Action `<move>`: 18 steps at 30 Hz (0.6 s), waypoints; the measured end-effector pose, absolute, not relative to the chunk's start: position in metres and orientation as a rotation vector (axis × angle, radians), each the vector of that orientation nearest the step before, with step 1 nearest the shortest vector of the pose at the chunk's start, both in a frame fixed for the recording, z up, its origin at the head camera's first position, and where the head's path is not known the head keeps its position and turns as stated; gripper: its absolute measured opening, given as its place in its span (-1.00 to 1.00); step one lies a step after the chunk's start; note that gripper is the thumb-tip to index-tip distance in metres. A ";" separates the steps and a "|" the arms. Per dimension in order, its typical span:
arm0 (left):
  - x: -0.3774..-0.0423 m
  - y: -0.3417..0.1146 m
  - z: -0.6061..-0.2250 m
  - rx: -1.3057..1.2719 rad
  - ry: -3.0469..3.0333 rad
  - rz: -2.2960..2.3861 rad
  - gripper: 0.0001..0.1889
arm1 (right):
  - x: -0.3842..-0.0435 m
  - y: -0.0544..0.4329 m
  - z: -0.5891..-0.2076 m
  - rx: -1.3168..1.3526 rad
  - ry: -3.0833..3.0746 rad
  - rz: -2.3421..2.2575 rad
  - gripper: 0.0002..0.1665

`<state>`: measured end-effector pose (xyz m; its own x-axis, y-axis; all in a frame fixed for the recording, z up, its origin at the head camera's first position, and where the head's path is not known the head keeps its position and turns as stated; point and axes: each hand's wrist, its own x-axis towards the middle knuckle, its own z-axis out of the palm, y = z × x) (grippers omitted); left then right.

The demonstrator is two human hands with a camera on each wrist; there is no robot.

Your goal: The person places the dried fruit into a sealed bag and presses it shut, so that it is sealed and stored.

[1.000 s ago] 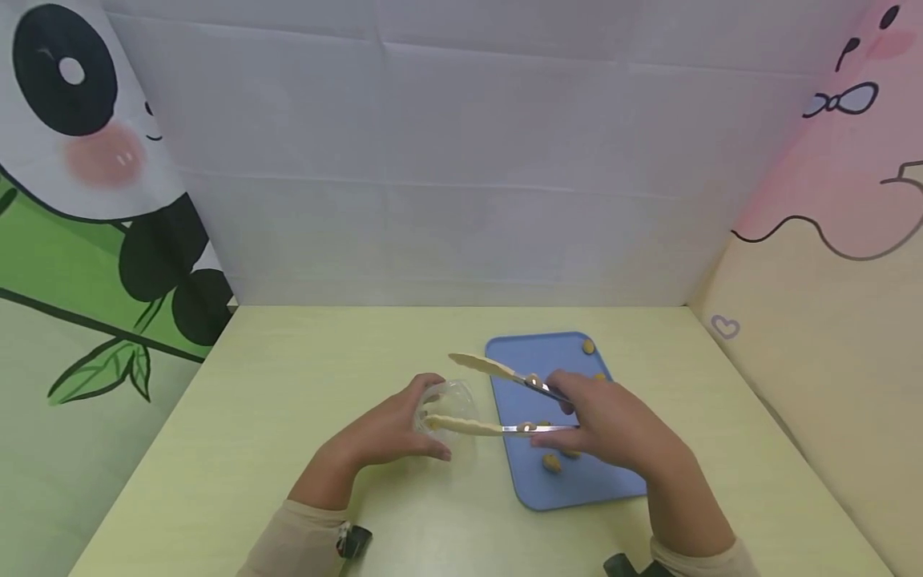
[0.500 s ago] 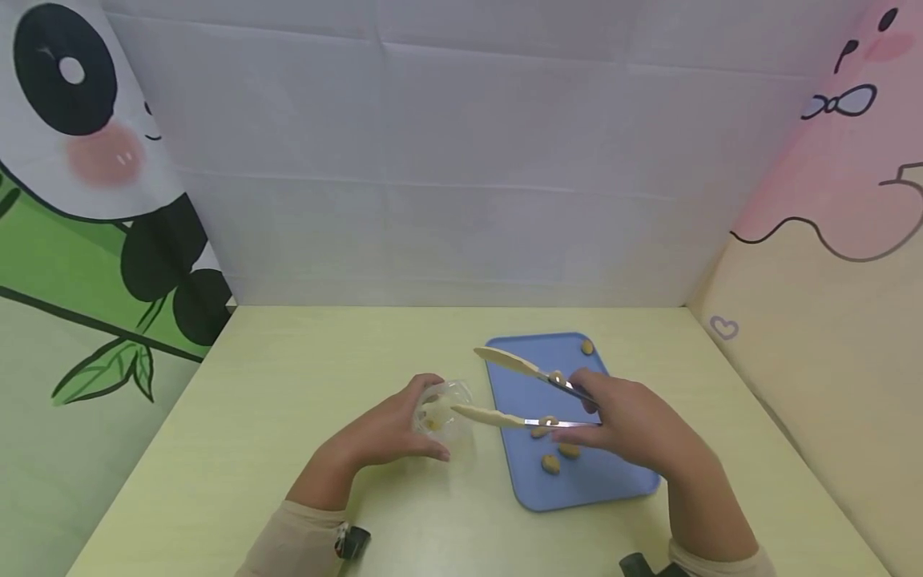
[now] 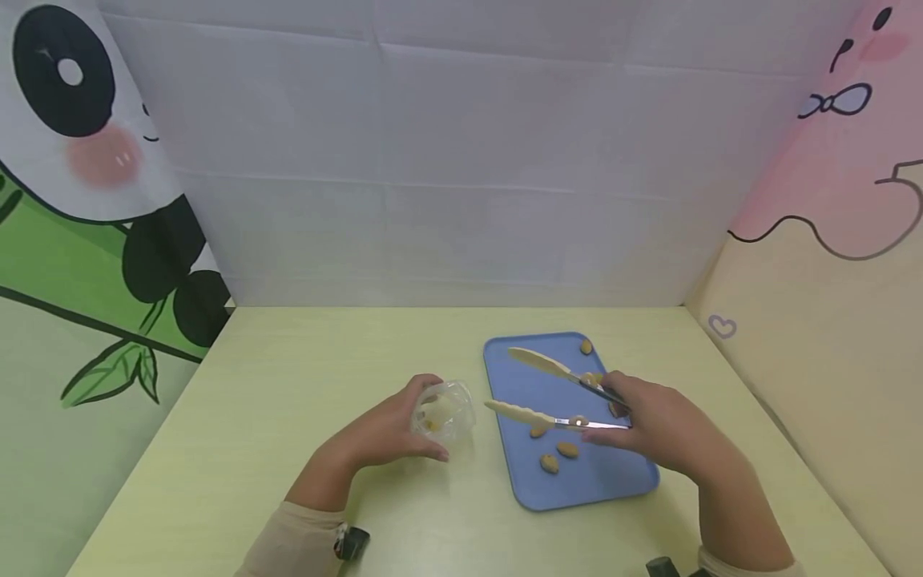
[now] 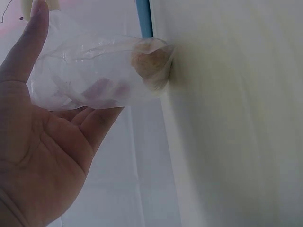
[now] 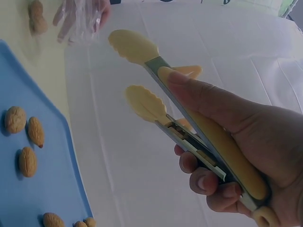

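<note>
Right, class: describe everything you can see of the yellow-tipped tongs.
The metal tongs with pale yellow scalloped tips are gripped at their hinge end by the right hand. Their two arms stand apart, tips empty, pointing left above the blue plastic tray. Steel shows along the arms, with a yellow handle cover.

Lying bare between cup (image 3: 441, 413) and tray (image 3: 577, 481): counter (image 3: 288, 361); crowding tray centre: peanuts (image 3: 550, 462).

Left hand (image 3: 385, 433) cupped, right hand (image 3: 659, 425) curled, fingers (image 5: 208, 182) clenched.
</note>
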<state>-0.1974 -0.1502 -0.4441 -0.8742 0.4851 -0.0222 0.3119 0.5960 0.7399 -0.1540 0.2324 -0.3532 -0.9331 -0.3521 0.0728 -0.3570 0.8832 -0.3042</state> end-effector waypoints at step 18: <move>-0.195 -0.148 -0.442 0.620 2.602 1.126 0.10 | -0.145 0.265 -0.370 0.498 -3.124 0.488 -0.27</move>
